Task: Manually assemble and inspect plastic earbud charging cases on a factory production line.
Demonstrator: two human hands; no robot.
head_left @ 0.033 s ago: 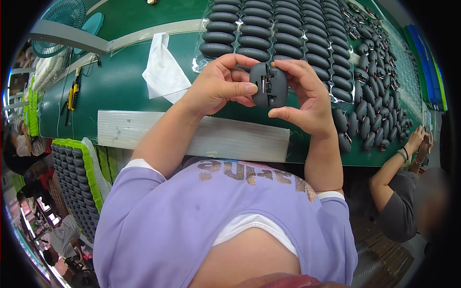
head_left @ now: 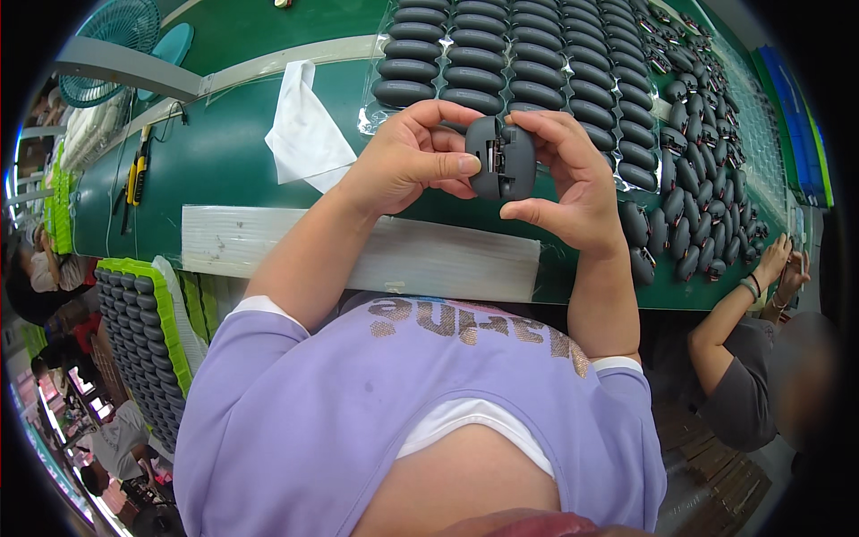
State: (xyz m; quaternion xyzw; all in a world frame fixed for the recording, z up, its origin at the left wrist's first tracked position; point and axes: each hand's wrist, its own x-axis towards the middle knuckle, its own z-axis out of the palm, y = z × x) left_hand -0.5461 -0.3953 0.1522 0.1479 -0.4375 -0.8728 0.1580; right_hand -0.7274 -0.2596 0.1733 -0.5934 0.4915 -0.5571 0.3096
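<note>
A dark grey rounded plastic case [head_left: 518, 166] is held up in front of me over the table. Its two halves stand parted, and small metal parts show in the gap. My left hand [head_left: 403, 159] pinches its left half, thumb on the face and fingers behind. My right hand [head_left: 580, 183] curves around the right side with fingertips at the top edge; the thumb sits just below the case. Just beyond my hands, rows of similar grey cases [head_left: 472, 78] lie in a clear plastic tray [head_left: 369, 115].
Loose grey cases [head_left: 689, 210] are heaped at the right. A white cloth [head_left: 304, 125], a translucent plastic strip [head_left: 358, 251] and a yellow-black cutter [head_left: 139, 170] lie on the green table [head_left: 224, 152]. Lower left stands a green crate [head_left: 170, 313] of cases. Another person's hands [head_left: 778, 268] work far right.
</note>
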